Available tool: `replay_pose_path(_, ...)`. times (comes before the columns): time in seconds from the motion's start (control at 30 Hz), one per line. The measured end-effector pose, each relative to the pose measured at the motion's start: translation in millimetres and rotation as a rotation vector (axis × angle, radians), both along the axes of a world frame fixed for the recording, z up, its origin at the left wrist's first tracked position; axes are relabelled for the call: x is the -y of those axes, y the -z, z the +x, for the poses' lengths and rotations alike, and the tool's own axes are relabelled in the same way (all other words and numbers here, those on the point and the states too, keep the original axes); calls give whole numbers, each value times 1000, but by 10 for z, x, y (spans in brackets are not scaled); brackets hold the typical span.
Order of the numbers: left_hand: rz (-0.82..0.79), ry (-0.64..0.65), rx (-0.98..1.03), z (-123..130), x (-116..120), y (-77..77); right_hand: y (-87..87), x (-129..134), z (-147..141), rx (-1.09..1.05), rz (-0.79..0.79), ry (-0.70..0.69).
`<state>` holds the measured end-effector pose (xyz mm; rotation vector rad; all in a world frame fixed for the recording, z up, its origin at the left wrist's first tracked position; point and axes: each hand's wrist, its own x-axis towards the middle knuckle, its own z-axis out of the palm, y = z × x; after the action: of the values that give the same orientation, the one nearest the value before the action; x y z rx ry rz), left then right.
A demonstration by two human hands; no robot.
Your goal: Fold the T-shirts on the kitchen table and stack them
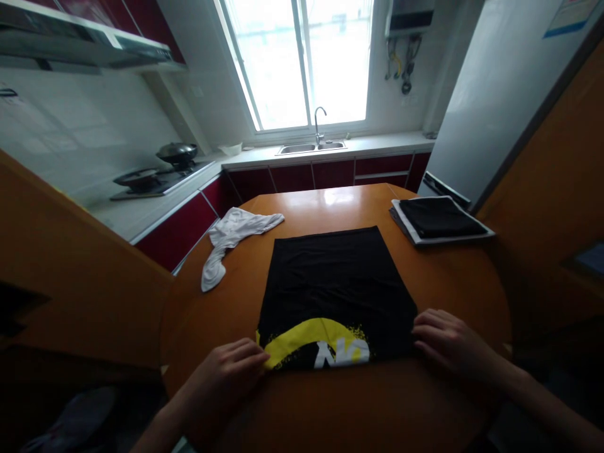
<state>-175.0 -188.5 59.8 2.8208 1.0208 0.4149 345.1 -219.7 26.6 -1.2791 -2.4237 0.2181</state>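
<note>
Black garment (330, 277), lettering (341, 353) cut off, left hand (236, 365) hiding corner

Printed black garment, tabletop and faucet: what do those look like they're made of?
Printed black garment: matte, soft creases, probably cotton or a blend.
Tabletop: glossy orange-brown with window glare; varnished wood or laminate, can't tell which.
Faucet: shiny grey, likely chromed metal or stainless steel.
</note>
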Motion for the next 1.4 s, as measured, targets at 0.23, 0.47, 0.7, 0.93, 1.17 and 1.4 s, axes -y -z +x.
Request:
replay_pose_path(0.23,-132,-521,301,132,-733,68,118,-822,-61,-256,-60,417)
replay_pose_path(0.47,-331,-506,180,206,-1186,190,217,-1092,-141,-119,-182,458)
replay_pose_path(0.7,-409,-462,215,198,-1226,195,274,-1137,-42,-142,-220,411)
replay_pose_path(0.93,-493,-489,326,253,-1229,135,164,-1148,-127,-401,-308,399)
replay_pose_path(1.17,-361,-531,457,273,-1144,137,-53,-1095,-169,-570,-227,447)
replay_pose_path(1.4,-242,-530,343,290,-1160,320,163,-1209,-152,-498,-257,462)
